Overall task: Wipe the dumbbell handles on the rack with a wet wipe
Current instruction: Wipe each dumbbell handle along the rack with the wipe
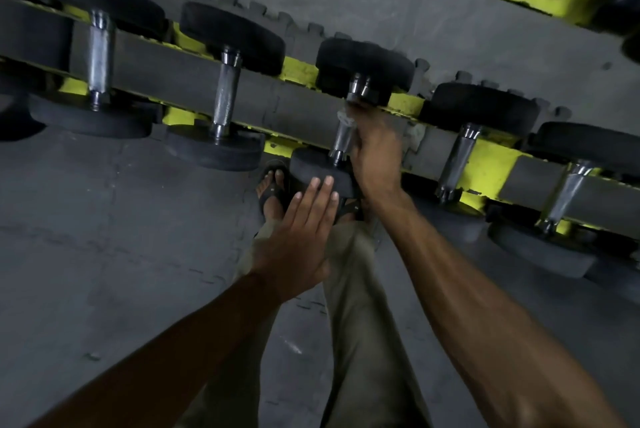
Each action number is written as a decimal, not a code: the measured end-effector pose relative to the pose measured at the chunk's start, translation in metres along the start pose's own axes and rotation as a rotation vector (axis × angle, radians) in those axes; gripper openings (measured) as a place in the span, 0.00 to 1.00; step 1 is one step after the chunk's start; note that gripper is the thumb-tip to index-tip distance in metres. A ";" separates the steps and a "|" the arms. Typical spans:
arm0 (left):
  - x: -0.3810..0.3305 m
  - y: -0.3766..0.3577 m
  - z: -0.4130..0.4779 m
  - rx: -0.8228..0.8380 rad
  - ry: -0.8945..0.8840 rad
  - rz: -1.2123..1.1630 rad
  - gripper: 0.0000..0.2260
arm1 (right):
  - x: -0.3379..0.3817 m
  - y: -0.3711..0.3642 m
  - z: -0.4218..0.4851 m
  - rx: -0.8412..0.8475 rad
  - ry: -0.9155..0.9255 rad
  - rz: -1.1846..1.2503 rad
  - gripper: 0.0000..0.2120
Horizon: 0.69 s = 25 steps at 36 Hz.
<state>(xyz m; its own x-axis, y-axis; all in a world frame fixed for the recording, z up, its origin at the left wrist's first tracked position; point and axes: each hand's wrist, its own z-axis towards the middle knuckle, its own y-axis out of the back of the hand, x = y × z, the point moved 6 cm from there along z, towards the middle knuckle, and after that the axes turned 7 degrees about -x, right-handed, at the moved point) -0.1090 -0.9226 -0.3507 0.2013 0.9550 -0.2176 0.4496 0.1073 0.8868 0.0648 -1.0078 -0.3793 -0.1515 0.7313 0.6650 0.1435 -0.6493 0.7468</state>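
Nearest the camera two bare forearms reach forward over a pair of beige trouser legs [349, 289] toward a long yellow-and-grey steel dumbbell rack [194, 64] that crosses the view from the left edge down to the right edge. The left hand [298, 237] is flat, fingers straight and together, with its fingertips [320, 183] on the near black rubber head of the middle dumbbell [322, 171], seemingly steadying it. The right hand [375, 154] is blurred with motion beside that dumbbell's knurled chrome handle [341, 137]; a pale crumpled wet wipe [344, 116] shows at the top of the handle by its fingers, and they appear to be curled round wipe and bar, though the blur keeps the grip from being certain. Two more chrome-handled dumbbells sit on the rack toward its left end [227, 92] and two toward its right end [457, 161]. A foot in a dark sandal [272, 188] stands on the grey foam floor mat [104, 220] directly under the near head.

The wiping looks to be midway along the row. The main risk, in my view, is the dumbbell rolling or tipping off the rack's front rail if the scrubbing pulls it forward, and the sandalled toes lie right beneath it. The thin wipe could also snag on the knurling, tear or slip out of the fingers
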 end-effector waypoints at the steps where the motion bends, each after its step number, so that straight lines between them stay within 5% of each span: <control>1: 0.000 0.000 0.000 -0.001 -0.001 0.003 0.50 | -0.002 -0.003 0.000 0.063 0.120 -0.119 0.20; 5: 0.001 0.001 -0.001 0.002 -0.004 0.001 0.52 | -0.019 -0.010 -0.003 0.206 0.546 -0.533 0.25; 10: -0.001 0.000 0.000 0.001 0.009 -0.003 0.52 | -0.020 -0.020 0.002 0.385 1.041 -0.740 0.23; 14: -0.001 0.001 0.000 -0.001 0.013 -0.007 0.52 | -0.004 -0.008 0.041 0.353 0.958 -0.977 0.24; 20: 0.001 0.004 0.000 -0.007 -0.003 -0.011 0.49 | 0.025 -0.031 0.028 0.522 0.854 -0.964 0.19; 25: 0.002 0.004 0.000 -0.020 -0.014 -0.019 0.47 | 0.045 -0.037 0.059 0.563 0.536 -0.950 0.13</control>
<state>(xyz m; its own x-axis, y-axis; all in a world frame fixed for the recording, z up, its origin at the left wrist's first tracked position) -0.1067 -0.9208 -0.3481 0.2051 0.9489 -0.2398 0.4363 0.1307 0.8903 0.1109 -0.9387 -0.3774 -0.7899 0.6005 -0.1246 0.1389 0.3730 0.9174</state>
